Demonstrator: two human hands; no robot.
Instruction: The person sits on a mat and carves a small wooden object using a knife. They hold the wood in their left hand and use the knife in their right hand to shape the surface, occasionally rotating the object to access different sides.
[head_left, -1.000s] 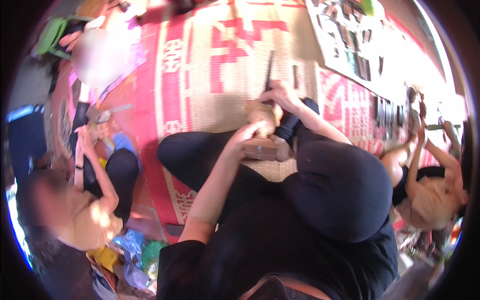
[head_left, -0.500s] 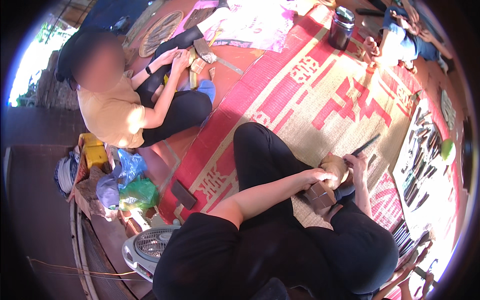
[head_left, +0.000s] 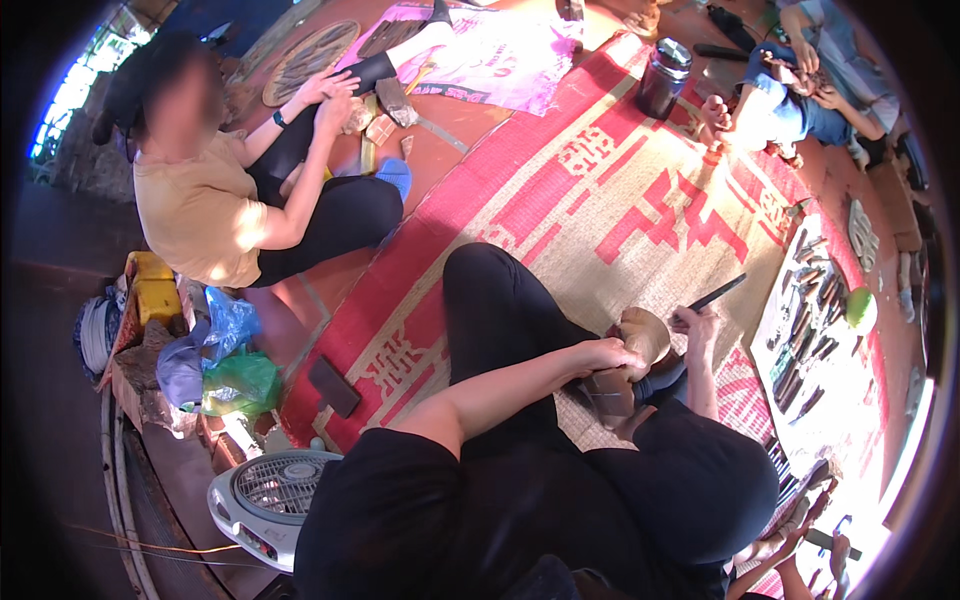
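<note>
I sit cross-legged with a tan carved wooden piece (head_left: 645,334) between my knees. My left hand (head_left: 608,356) is closed on its lower part, where a brown block with pale lines (head_left: 608,394) shows just beneath the fingers. Whether the block and the carved piece are joined, I cannot tell. To the right of the wood, my right hand (head_left: 697,324) grips a long, dark, narrow hand tool (head_left: 722,291). The tool points up and to the right, apart from the wood. Its exact kind is not clear.
A red-and-tan woven mat (head_left: 560,215) lies under me. Many dark-handled tools (head_left: 805,330) are spread on a pale sheet at right. A person (head_left: 205,190) sits at left, others at the far right and lower right. A fan (head_left: 270,490) stands near my left side; a black canister (head_left: 664,78) stands far off.
My right hand has moved up and away from the carved piece with the tool. The left hand keeps its hold. The whole view has shifted slightly.
</note>
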